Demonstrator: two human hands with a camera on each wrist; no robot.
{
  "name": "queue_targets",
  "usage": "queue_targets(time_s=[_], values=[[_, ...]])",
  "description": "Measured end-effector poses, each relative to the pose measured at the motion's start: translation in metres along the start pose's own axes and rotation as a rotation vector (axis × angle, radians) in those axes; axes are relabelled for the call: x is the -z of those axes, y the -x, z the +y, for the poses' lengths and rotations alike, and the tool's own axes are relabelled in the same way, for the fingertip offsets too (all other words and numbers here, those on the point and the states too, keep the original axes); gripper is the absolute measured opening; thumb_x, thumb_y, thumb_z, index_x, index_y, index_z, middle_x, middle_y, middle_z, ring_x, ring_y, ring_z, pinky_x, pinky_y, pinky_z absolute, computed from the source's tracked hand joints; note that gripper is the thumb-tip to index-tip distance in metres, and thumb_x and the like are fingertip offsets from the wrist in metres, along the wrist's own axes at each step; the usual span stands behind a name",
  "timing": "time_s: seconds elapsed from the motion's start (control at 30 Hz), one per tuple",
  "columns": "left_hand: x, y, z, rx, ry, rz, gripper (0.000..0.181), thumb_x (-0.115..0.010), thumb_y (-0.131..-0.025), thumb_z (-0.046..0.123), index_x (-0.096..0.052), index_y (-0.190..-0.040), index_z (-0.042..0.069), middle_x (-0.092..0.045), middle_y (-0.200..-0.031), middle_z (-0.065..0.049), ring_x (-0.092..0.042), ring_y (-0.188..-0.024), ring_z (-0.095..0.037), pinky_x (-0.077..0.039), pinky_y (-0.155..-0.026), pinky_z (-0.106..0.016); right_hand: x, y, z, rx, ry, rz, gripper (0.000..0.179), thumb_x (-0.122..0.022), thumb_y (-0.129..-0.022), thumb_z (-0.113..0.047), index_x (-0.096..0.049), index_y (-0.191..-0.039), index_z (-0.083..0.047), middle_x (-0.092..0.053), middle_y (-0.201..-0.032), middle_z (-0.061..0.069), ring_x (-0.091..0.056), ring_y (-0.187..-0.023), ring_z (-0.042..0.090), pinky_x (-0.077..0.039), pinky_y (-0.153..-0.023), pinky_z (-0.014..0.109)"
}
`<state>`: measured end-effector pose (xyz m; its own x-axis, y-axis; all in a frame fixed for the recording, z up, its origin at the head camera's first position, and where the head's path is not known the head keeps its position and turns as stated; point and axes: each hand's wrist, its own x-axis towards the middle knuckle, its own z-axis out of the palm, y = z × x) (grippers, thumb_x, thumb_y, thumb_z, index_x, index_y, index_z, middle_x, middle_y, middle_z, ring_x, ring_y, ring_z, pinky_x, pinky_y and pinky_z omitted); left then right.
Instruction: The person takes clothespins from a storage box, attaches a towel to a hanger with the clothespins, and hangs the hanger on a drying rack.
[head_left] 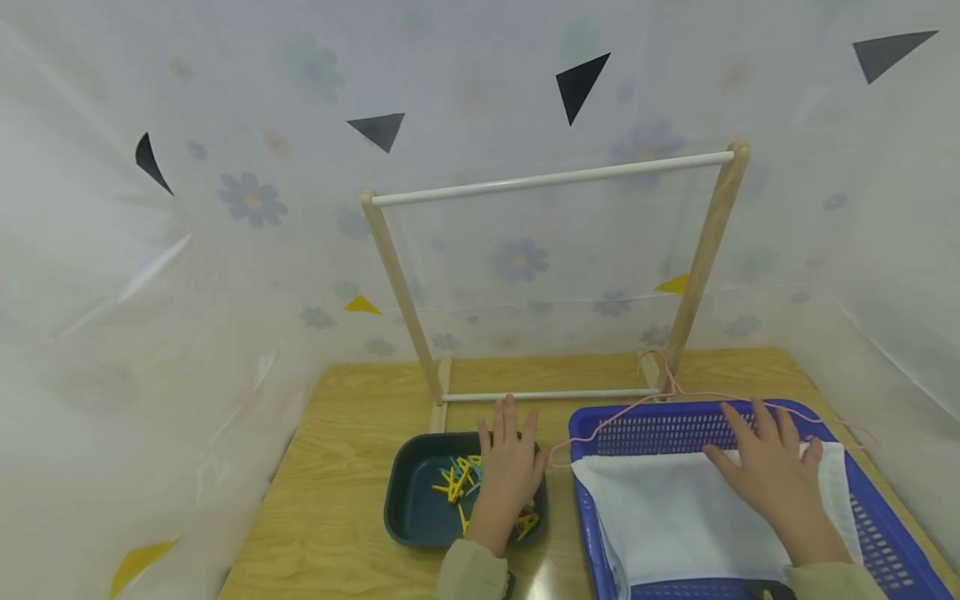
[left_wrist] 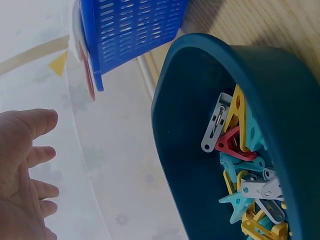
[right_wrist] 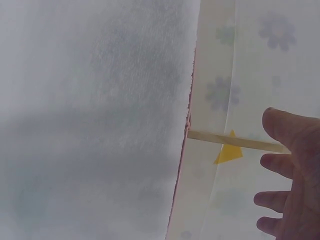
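My left hand (head_left: 507,473) is over the right part of a dark teal tub (head_left: 405,500), fingers spread and straight, holding nothing. Yellow, turquoise, grey and red clothespins (left_wrist: 250,190) lie in a pile inside the tub, partly hidden by that hand in the head view. On the right, my right hand (head_left: 780,479) is spread above a folded white cloth (head_left: 675,517), with nothing in its grip. The cloth lies in a blue perforated basket (head_left: 588,533). A thin pink string (head_left: 630,408) runs loosely across the basket's back rim.
Behind the tub and basket stands a wooden frame (head_left: 708,225) with a white upper bar (head_left: 555,180) and a white lower bar (head_left: 540,395). Everything is on a wood-grain table (head_left: 330,483). Flower-printed sheeting (head_left: 255,275) encloses the back and sides.
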<state>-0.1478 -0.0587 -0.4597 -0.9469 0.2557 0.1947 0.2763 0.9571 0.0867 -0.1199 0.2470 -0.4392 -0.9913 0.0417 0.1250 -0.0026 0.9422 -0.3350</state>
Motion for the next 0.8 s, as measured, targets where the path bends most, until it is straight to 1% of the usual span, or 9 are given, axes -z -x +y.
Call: queue_targets(time_s=[0.2, 0.33, 0.57, 0.73, 0.8], values=[[0.001, 0.002, -0.003, 0.005, 0.017, -0.014, 0.058, -0.057, -0.086, 0.038, -0.038, -0.135, 0.014, -0.016, -0.144, -0.023, -0.012, -0.132, -0.035, -0.018, -0.099, -0.057, -0.001, 0.003, 0.009, -0.009, 0.01, 0.031, 0.069, -0.055, -0.085, -0.044, -0.03, -0.133, -0.001, -0.012, -0.137, 0.034, 0.002, -0.124, 0.054, 0.005, -0.084, 0.074], [0.002, 0.004, -0.006, 0.018, 0.025, -0.026, 0.058, -0.057, -0.085, 0.038, -0.037, -0.135, 0.015, -0.015, -0.144, -0.022, -0.013, -0.132, -0.035, -0.017, -0.1, -0.057, 0.001, 0.006, 0.016, -0.012, 0.012, 0.024, 0.069, -0.054, -0.085, -0.045, -0.029, -0.133, -0.001, -0.015, -0.135, 0.036, 0.0, -0.123, 0.055, 0.004, -0.083, 0.075], [0.003, 0.009, -0.01, 0.015, 0.005, 0.004, 0.058, -0.06, -0.084, 0.036, -0.04, -0.134, 0.014, -0.023, -0.141, -0.023, -0.021, -0.129, -0.036, -0.022, -0.098, -0.057, 0.003, 0.011, 0.028, -0.034, 0.01, 0.01, 0.069, -0.051, -0.086, -0.047, -0.03, -0.132, 0.0, -0.015, -0.134, 0.037, -0.007, -0.119, 0.058, 0.003, -0.083, 0.075], [0.0, 0.012, -0.013, 0.012, 0.01, 0.018, 0.058, -0.061, -0.083, 0.035, -0.041, -0.133, 0.013, -0.026, -0.14, -0.023, -0.024, -0.128, -0.036, -0.023, -0.097, -0.058, 0.001, 0.012, 0.035, -0.088, 0.038, -0.017, 0.075, -0.047, -0.085, -0.055, -0.029, -0.132, 0.0, -0.016, -0.133, 0.037, -0.013, -0.115, 0.059, -0.001, -0.084, 0.074], [-0.001, 0.012, -0.014, 0.016, 0.012, 0.013, 0.058, -0.061, -0.083, 0.036, -0.041, -0.133, 0.013, -0.026, -0.14, -0.022, -0.023, -0.129, -0.036, -0.023, -0.097, -0.057, 0.0, 0.011, 0.037, -0.114, 0.049, -0.032, 0.077, -0.046, -0.084, -0.057, -0.029, -0.132, 0.0, -0.016, -0.132, 0.038, -0.015, -0.114, 0.059, -0.004, -0.084, 0.074]])
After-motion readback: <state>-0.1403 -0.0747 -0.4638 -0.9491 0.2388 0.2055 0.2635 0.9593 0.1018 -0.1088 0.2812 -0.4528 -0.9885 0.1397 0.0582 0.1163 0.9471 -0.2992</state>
